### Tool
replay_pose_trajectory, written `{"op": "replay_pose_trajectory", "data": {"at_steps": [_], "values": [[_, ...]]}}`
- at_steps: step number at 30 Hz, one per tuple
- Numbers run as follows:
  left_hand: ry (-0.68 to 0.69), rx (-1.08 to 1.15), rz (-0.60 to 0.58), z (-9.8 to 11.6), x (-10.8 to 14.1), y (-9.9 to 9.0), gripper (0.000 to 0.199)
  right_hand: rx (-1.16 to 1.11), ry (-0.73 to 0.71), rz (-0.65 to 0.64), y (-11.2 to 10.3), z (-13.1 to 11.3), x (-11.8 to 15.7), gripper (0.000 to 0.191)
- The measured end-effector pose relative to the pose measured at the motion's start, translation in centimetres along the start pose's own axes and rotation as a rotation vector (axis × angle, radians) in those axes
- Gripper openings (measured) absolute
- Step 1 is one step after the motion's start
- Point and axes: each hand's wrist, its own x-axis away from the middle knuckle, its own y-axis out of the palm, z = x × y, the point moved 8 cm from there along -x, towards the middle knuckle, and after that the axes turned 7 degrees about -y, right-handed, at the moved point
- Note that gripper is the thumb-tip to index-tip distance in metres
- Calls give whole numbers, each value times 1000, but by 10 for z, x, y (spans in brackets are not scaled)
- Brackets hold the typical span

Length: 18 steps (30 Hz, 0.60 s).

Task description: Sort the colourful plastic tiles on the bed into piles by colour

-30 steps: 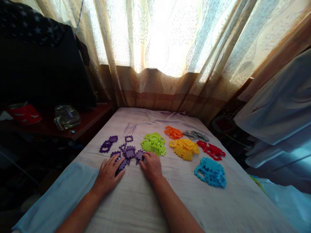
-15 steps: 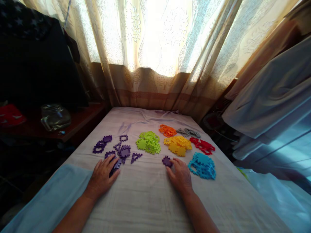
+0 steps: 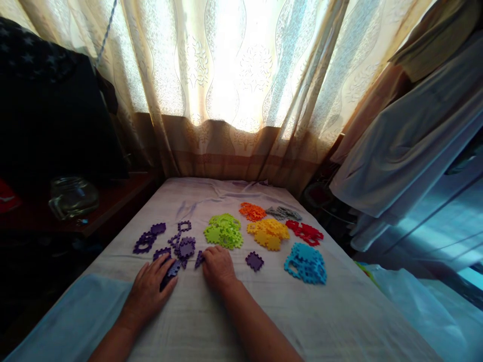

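Left hand (image 3: 153, 286) draped over the purple pieces (image 3: 186, 247), right hand (image 3: 219, 265) at a pointed purple piece (image 3: 199, 259)!
Your left fingers lie loosely bent around a dark toothed piece (image 3: 173, 268), thumb spread, yet whether they grip it can't be told; your right fingers are bunched, hiding most of the pointed one, so that hold can't be told either. Purple lies mostly ahead of your left hand on the pale sheet (image 3: 226, 327): notched edges, some solid, some hollow frames, a few overlapping. One lone purple plate (image 3: 254, 261) sits right of your right hand, near the blue pile (image 3: 306, 264). Just past your right knuckles, the lime-green pile (image 3: 223, 231); beyond and rightward, yellow (image 3: 268, 234), orange (image 3: 252, 211), gray (image 3: 283, 213) and red (image 3: 305, 232) heaps!
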Motion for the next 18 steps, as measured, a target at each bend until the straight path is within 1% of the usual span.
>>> {"op": "replay_pose_trajectory", "data": {"at_steps": [2,5,8,11,14,16,18], "values": [[14,10,19,-2,0,1,46,7,40,-36,2,3,3,18],[30,19,40,-4,0,2,46,-15,55,-17,-7,11,18,18],[39,20,48,-2,0,2,46,-30,111,74,-26,35,44,18],[47,11,45,1,1,1,46,10,220,205,-49,72,77,16],[50,3,44,4,3,-1,45,77,314,284,-61,106,105,15],[64,14,33,7,3,-2,46,105,341,317,-64,115,114,15],[91,36,16,10,4,-4,50,97,316,346,-64,110,112,15]]}}
